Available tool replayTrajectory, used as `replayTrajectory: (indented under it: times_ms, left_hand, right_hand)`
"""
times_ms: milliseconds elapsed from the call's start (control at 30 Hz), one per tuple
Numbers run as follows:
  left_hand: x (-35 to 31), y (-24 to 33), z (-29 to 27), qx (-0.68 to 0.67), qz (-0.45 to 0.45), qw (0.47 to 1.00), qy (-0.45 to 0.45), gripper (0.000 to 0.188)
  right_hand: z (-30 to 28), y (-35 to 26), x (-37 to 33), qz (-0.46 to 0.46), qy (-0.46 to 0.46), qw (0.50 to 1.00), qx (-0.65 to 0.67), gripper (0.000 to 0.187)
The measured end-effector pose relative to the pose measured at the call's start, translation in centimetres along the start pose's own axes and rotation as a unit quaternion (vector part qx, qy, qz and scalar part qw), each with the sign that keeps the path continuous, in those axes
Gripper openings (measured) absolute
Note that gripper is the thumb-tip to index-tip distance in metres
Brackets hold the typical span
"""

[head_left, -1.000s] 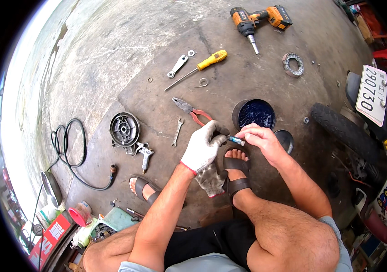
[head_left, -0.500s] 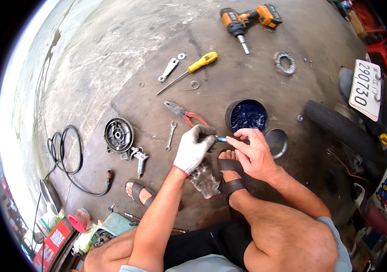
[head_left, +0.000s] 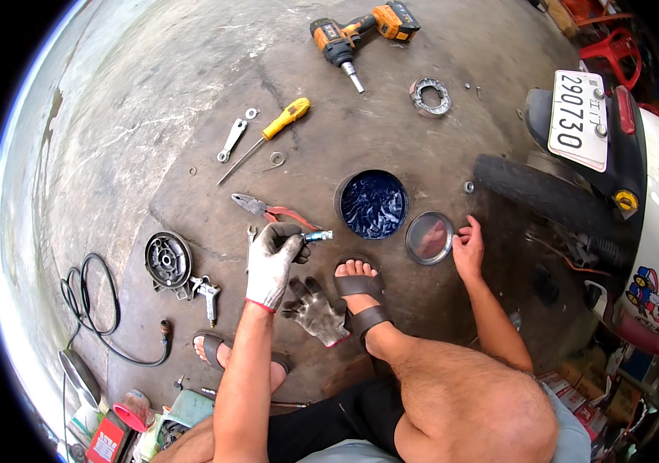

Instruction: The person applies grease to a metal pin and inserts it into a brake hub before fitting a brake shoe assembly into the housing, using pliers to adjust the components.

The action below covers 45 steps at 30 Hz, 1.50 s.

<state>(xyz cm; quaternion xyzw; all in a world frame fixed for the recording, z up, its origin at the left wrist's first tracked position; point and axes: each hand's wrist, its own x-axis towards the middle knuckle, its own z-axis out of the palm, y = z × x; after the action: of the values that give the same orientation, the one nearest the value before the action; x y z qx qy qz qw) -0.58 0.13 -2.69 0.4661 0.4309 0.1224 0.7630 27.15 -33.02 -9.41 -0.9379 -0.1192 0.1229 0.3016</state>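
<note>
In my gloved left hand (head_left: pixel 271 258) is a small metal pin (head_left: pixel 319 236) smeared with blue grease, gripped between thumb and fingers. Its inner end is hidden by the glove. My bare right hand (head_left: pixel 468 248) hangs at the right edge of a round metal lid (head_left: pixel 430 238), fingers apart and holding nothing; whether a fingertip touches the lid I cannot tell. Left of the lid stands an open can of dark blue grease (head_left: pixel 376 202). A second work glove (head_left: pixel 317 312) lies by my right foot. Pliers with red handles (head_left: pixel 274 210) rest just beyond my left hand.
Farther out lie a yellow screwdriver (head_left: pixel 286 119), a small metal lever (head_left: pixel 233 140), an orange cordless impact wrench (head_left: pixel 337 42) and a grey metal ring (head_left: pixel 430 97). At left are a round metal housing (head_left: pixel 168 261) and a black hose (head_left: pixel 113 309). A scooter's rear tyre (head_left: pixel 538 193) borders the right.
My right hand has left the pin and swung right to the lid. My left hand, still gripping the pin, has moved left. The whole view has shifted.
</note>
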Motion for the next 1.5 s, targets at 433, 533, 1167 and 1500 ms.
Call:
replayTrajectory:
  times_ms: [433, 533, 1167, 1500]
  left_hand:
    - [0.0, 0.7, -0.6, 0.016, 0.004, 1.000, 0.018, 0.013]
    - [0.1, 0.7, -0.7, -0.001, 0.003, 1.000, 0.022, 0.014]
    - [0.7, 3.5, -4.0, -0.064, 0.043, 0.993, 0.092, 0.016]
    - [0.6, 3.6, -5.7, -0.094, 0.074, 0.984, 0.131, 0.021]
  right_hand:
    - [-0.4, -5.9, 0.8, -0.064, 0.018, 0.995, 0.076, 0.050]
    - [-1.6, -13.0, 0.2, -0.169, 0.005, 0.984, 0.048, 0.052]
    - [7.2, -26.5, -3.2, -0.517, -0.152, 0.830, -0.144, 0.051]
    - [7.3, -25.3, -3.3, -0.460, -0.168, 0.872, -0.006, 0.042]
